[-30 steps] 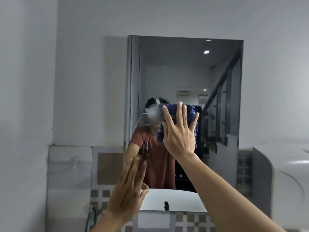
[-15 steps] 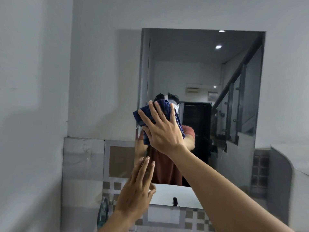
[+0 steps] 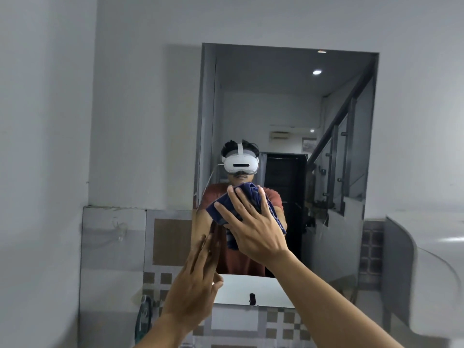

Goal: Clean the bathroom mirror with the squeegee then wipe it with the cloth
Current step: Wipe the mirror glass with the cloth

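Head view: right grip, fingers straight, presses cloth low on mirror; left grip flat, holding nothing. Keep strokes even, overlapping.

One head-worn wide-angle view faces the mirror nearly square-on, near enough that the left hand and right hand, entering from the bottom edge, reach the glass. A slight upward tilt appears likely.

Flat left grip, splayed right grip
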Motion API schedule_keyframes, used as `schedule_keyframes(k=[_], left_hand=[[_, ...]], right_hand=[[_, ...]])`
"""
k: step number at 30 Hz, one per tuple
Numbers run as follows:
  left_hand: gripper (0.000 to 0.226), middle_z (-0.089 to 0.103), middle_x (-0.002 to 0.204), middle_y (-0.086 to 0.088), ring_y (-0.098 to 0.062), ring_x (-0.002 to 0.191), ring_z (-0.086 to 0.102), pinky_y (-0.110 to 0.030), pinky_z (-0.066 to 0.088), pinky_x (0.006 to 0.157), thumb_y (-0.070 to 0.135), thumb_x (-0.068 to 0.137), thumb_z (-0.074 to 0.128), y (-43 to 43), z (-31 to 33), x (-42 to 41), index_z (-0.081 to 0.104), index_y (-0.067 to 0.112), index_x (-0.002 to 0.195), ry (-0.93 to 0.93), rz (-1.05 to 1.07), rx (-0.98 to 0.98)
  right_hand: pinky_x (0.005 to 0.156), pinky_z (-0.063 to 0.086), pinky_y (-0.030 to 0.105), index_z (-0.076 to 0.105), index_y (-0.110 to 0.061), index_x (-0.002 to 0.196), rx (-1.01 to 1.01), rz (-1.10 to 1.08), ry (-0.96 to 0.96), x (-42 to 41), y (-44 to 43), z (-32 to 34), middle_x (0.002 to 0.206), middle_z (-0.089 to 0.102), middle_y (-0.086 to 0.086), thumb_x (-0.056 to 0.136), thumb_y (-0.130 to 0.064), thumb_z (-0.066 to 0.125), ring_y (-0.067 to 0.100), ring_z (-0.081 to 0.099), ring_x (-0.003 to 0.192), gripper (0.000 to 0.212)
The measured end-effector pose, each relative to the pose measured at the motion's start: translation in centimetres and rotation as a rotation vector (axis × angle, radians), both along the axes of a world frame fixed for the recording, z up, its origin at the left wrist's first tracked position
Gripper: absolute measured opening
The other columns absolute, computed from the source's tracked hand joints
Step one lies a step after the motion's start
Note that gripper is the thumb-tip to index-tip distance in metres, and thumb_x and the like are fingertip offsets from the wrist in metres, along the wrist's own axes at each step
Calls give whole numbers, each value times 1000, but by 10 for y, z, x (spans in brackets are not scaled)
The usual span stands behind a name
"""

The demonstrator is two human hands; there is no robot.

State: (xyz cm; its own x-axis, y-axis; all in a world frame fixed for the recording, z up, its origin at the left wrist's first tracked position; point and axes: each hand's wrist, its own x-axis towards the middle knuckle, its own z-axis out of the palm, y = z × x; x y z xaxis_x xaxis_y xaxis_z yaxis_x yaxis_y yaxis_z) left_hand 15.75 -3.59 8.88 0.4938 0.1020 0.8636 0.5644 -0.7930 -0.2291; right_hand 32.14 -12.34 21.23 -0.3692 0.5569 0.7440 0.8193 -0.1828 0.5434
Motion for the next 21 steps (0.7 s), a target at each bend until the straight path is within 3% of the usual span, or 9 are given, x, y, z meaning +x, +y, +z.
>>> schedule_keyframes(k=[2,4,7,10,14,17,21], left_hand=[[70,24,162,-20,-37,152,12,-45,11,124,38,97,44,2,-4,1,27,2,154,27,40,66],[66,28,160,-20,-36,151,16,-46,9,122,44,100,34,5,-5,3,32,3,153,34,77,15],[65,35,157,-18,-35,145,33,-46,21,118,48,100,40,2,3,5,37,8,152,-17,65,-96],[60,44,146,-20,-37,132,46,-47,39,110,41,93,56,-11,27,12,43,9,142,-73,9,-89],[70,33,156,-19,-36,144,33,-53,36,114,39,93,62,-20,77,26,36,11,152,-67,-18,-66],[76,19,163,-19,-35,151,19,-52,26,120,44,95,58,-21,108,34,24,16,157,-14,-7,-34],[73,16,164,-20,-37,151,16,-52,20,122,51,95,47,-18,120,38,25,19,157,55,37,16]], right_hand=[[122,-1,64,31,-25,157,35,-29,51,10,-9,-7,166,23,15,102,-38,35,28,12,155,57],[122,6,65,29,-25,158,53,-43,75,18,-17,-8,165,24,17,103,-39,34,27,10,154,57],[122,3,64,29,-24,158,94,-62,104,28,-26,-3,164,25,17,105,-39,31,25,6,153,55],[123,-6,60,26,-24,159,122,-76,164,36,-33,4,166,21,17,104,-37,29,26,5,154,56],[123,-5,61,24,-25,159,163,-119,220,48,-43,12,166,19,18,101,-36,32,28,6,155,60],[123,-2,61,26,-25,159,219,-126,280,60,-51,17,166,21,17,103,-39,33,31,14,155,59],[122,6,64,32,-25,158,274,-134,329,79,-63,23,165,24,17,103,-42,34,33,18,154,57]])
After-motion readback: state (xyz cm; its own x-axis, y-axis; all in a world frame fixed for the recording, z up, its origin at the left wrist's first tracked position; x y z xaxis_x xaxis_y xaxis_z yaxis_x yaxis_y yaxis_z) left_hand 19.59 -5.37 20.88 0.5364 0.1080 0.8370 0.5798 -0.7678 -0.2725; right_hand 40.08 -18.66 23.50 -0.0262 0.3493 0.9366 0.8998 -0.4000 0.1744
